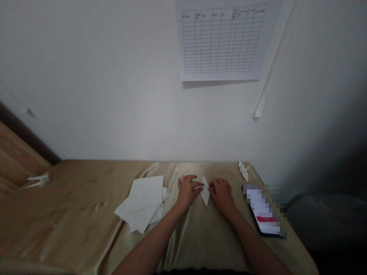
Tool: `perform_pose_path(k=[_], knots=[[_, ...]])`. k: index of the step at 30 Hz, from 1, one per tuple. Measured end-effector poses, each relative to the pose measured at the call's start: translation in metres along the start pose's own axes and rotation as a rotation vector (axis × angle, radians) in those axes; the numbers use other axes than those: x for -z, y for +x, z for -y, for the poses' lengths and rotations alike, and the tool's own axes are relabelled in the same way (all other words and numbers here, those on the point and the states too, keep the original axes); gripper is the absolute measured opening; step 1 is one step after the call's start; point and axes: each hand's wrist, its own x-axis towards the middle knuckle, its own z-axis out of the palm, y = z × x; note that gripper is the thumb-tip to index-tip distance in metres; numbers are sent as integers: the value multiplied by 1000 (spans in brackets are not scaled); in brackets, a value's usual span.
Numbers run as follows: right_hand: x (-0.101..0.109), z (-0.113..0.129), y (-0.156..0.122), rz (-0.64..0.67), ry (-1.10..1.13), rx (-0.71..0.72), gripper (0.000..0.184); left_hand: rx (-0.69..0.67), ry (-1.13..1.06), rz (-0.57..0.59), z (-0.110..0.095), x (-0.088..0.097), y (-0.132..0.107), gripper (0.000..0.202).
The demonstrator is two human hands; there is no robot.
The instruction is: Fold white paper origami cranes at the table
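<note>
A small white folded paper (205,195), shaped like a narrow diamond, lies on the cloth between my two hands. At its left edge, the thumb and index finger of my left hand (187,191) pinch it, while the other fingers extend away from it. My right hand (222,194) has its fingers curled in, with the tips gripping the right edge of the same paper. The fingertips partly cover the paper's sides.
A loose stack of white paper sheets (146,196) lies left of my hands. To the right are a phone (262,214) with a lit screen and a small folded paper figure (243,170). A shiny gold-brown cloth (77,206) covers the table, which meets the wall behind.
</note>
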Motion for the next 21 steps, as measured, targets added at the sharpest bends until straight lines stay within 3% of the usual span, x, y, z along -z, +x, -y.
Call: perform_pose_path(k=[7, 12, 21], knots=[[4, 0, 1, -9, 23, 24, 9, -23, 37, 9, 3, -1, -1, 37], [7, -5, 1, -39, 57, 24, 8, -37, 64, 57, 6, -1, -1, 28], [7, -7, 2, -48, 103, -39, 7, -47, 53, 44, 6, 0, -1, 23]])
